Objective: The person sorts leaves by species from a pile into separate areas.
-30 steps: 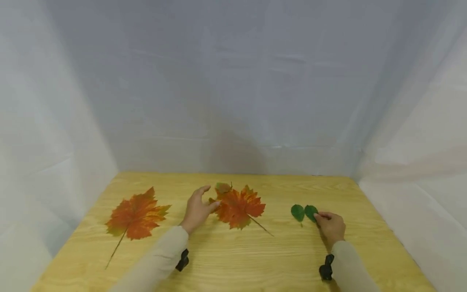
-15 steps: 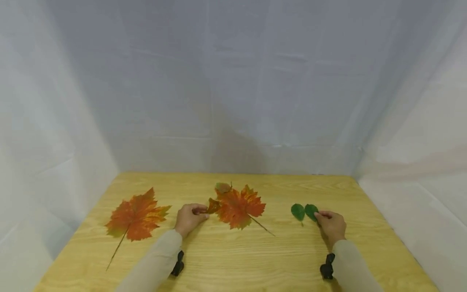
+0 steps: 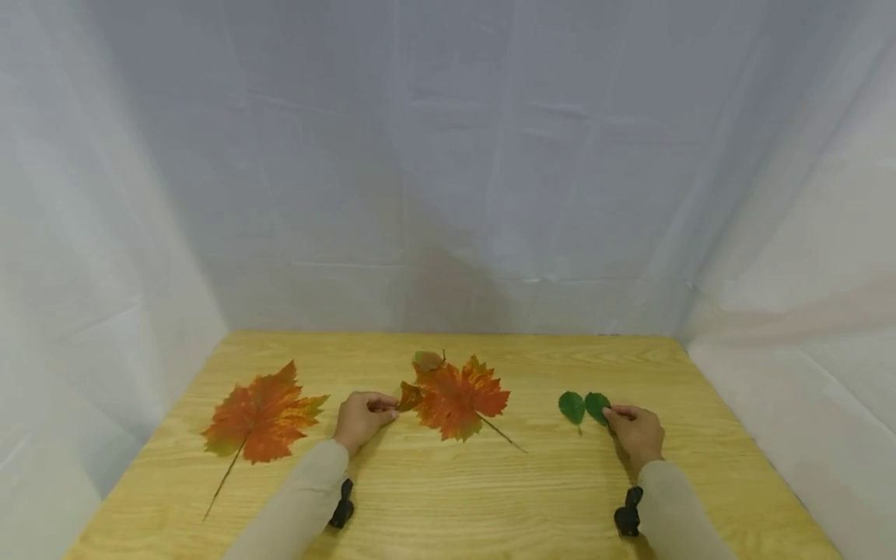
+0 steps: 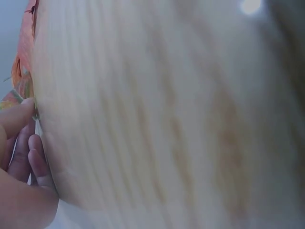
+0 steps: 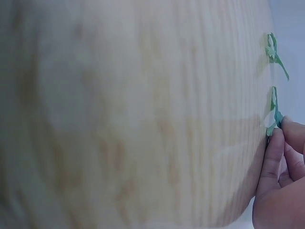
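Wavy, streaked grain marks the yellowish wooden table point(image 3: 448, 498); creased, faintly glossy sheeting point(image 3: 448, 194) hangs behind it. Mid-table, the large red-orange leaf point(image 3: 455, 400) spreads jagged lobes from a thin stem. At its left edge, the left hand point(image 3: 362, 420) pinches a small rust-coloured leaf point(image 3: 410, 396). Towards the right, the right hand point(image 3: 637, 434) pinches a green leaf point(image 3: 596, 404) (rounded, finely toothed), just beside a matching green one point(image 3: 571, 407).

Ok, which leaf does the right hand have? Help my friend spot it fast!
On the wooden table, toward the right, are two small green leaves. Yours is the rightmost leaf: the right hand pinches it, while no hand touches its neighbour.
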### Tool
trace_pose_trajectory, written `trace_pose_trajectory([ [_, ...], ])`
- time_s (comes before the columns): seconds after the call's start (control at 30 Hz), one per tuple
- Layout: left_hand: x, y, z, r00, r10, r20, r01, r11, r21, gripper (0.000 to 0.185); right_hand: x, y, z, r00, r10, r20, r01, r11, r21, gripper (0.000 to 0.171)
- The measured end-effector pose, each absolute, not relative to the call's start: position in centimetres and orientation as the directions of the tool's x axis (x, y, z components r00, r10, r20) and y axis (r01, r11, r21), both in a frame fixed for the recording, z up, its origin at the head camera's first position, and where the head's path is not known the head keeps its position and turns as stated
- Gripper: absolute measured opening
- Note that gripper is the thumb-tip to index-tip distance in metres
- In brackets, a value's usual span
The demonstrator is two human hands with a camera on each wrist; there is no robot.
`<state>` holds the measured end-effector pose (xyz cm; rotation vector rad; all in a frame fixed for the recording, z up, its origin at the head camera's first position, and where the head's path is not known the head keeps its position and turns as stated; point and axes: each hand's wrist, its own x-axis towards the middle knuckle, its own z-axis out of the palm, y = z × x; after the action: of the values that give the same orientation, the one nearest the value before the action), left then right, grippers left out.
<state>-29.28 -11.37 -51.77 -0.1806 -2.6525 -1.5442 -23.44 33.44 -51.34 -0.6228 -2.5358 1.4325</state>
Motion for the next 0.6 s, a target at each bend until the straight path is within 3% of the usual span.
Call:
trace_pose_trajectory([
  [0.27,-29.0,-11.5,-51.7,-0.991,0.070,0.111,0.131,0.493,0.860,0.013,-23.4,33.2,-51.5,-0.890,0.453,-0.040,0.271,0.459,-0.846,0.046],
  [0.6,-29.3,-11.3,-51.6,-0.992,0.072,0.101,0.124,0.515,0.848,0.011,-22.5,31.6,-50.5,-0.794,0.605,0.069,0.249,0.426,-0.869,0.035],
])
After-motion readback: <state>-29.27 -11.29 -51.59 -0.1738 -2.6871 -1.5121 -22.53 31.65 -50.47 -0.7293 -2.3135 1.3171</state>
